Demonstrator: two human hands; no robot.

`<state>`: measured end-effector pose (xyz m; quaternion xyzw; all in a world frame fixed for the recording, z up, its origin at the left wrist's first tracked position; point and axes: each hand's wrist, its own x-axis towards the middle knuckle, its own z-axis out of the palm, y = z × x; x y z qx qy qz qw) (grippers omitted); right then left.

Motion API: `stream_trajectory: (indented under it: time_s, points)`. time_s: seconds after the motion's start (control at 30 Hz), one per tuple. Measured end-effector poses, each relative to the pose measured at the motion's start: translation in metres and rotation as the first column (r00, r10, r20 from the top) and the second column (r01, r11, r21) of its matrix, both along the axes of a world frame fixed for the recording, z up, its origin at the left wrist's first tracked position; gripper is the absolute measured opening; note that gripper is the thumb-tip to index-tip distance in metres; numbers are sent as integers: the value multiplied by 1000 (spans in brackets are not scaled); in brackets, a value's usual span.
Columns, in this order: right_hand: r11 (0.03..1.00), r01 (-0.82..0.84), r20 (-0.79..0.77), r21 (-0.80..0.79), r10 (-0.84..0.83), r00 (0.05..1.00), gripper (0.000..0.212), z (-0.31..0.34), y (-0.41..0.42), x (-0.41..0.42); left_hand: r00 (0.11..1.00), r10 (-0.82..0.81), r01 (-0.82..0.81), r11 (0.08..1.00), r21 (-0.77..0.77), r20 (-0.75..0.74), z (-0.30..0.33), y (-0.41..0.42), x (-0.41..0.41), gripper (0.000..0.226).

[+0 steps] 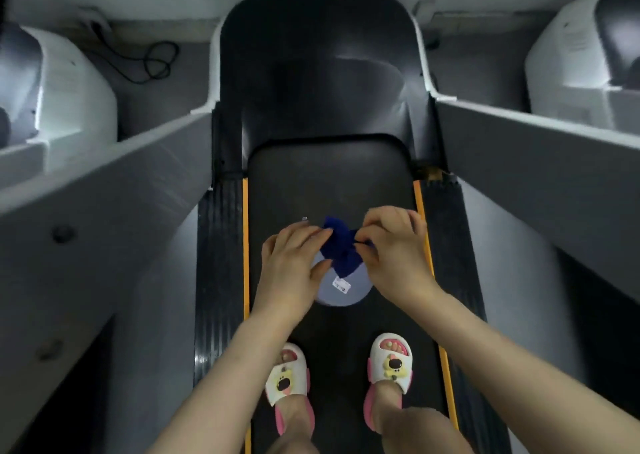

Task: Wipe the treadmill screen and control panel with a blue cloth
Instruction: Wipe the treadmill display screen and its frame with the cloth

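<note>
Head view, looking straight down. The blue cloth (341, 247) is held bunched between both hands, above a pale round basin (343, 289) that sits on the black treadmill belt (329, 183); whether the cloth touches the basin cannot be told. The left hand (294, 263) is pinched closed on the cloth's left edge, fingers curled over it. The right hand (394, 249) is closed on the right edge, thumb and fingertips clamped on a fold. Grey side rails (131, 190) run down both sides of the belt, and two feet in white slippers (389, 363) are planted on it just behind the basin. The screen and control panel are not in view; nothing of the wiping can be judged as begun. The step in hand is taken to be preparing the cloth, either wringing it or shaking it out into a usable pad; which one cannot be settled, since no dripping is visible and the frame is slightly blurred. If damp, the cloth would best be twisted firmly over the basin so that run-off is caught there and not on the belt. It would then be folded flat, so that a broad smooth face is presented to the screen. A cloth left too wet is judged a risk near the panel buttons. The basin near the feet could be tipped if a step is taken carelessly.
</note>
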<state>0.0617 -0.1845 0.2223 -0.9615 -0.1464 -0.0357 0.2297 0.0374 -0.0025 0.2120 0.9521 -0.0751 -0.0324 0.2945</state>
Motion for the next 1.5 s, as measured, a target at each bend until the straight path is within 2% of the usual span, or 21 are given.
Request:
stream_trajectory:
  time_s: [0.1, 0.27, 0.37, 0.43, 0.5, 0.57, 0.67, 0.8, 0.9, 1.03, 1.13, 1.3, 1.4, 1.5]
  points:
    - [995, -3, 129, 104, -11, 992, 9, 84, 1, 9, 992, 6, 2, 998, -58, 127, 84, 5, 12, 46]
    - [974, -40, 291, 221, -27, 956, 10, 231, 5, 24, 959, -14, 36, 997, -73, 282, 232, 8, 30, 45]
    - [959, -52, 352, 279, -52, 935, 4, 312, 6, 35, 937, -3, 41, 994, -104, 349, 315, 9, 41, 45]
    - [948, -73, 385, 309, -55, 921, 10, 362, 4, 43, 919, 13, 35, 993, -115, 395, 367, 9, 49, 51]
    - [942, -113, 441, 317, -41, 897, 15, 410, 1, 49, 890, 19, 44, 991, -127, 456, 418, 7, 57, 56]
    - [927, -153, 502, 342, -43, 864, 10, 456, 0, 58, 834, 22, 61, 989, -131, 552, 466, 3, 68, 52]
    - [890, -197, 558, 411, -74, 826, 5, 516, -4, 70, 829, 83, 61, 970, -237, 553, 530, -3, 81, 40]
    - [857, -257, 621, 446, -90, 778, 6, 591, -16, 88, 840, 139, 82, 923, -376, 525, 611, -16, 96, 36]
    - [830, -301, 627, 469, -73, 775, 12, 620, -26, 102, 846, 185, 76, 887, -456, 500, 652, -28, 105, 31]
    - [760, -366, 560, 538, 3, 829, 40, 627, -36, 117, 871, 230, 58, 828, -557, 434, 678, -44, 114, 20]
    - [702, -392, 506, 594, 53, 861, 53, 622, -38, 125, 883, 244, 51, 799, -600, 400, 687, -55, 122, 16]
    - [695, -431, 518, 575, 99, 850, 56, 622, -33, 149, 902, 266, 14, 768, -641, 339, 690, -58, 146, 15]
    - [700, -432, 558, 569, 58, 828, 50, 623, -28, 173, 915, 233, 19, 791, -612, 330, 690, -49, 168, 17]
    - [704, -426, 594, 569, 6, 804, 52, 629, -21, 202, 897, 215, 30, 843, -537, 387, 692, -33, 197, 21]
